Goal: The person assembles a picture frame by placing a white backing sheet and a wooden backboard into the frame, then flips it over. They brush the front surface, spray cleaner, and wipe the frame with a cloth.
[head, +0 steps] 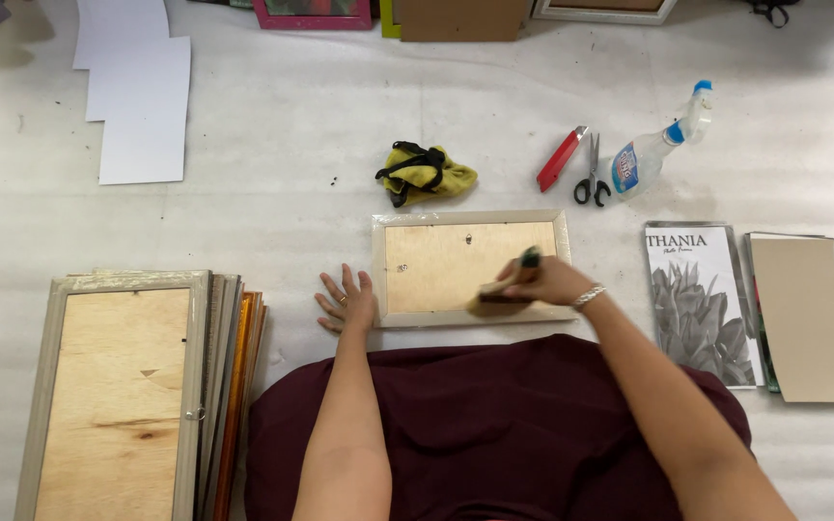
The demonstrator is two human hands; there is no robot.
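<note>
A small picture frame point(470, 220) lies face down in front of me, pale wooden rim around a plywood back. My left hand point(345, 301) rests flat on the floor with fingers spread, touching the frame's left edge. My right hand point(544, 282) is closed on a brush point(504, 294) with a dark green handle; its pale bristles sit on the frame's lower right edge.
A stack of larger frames point(127, 386) lies at my left. A yellow cloth point(427, 172), red cutter point(561, 159), scissors point(592, 178) and spray bottle point(653, 150) lie beyond the frame. A printed sheet point(702, 299) and brown board point(808, 318) lie right; white sheets point(137, 92) far left.
</note>
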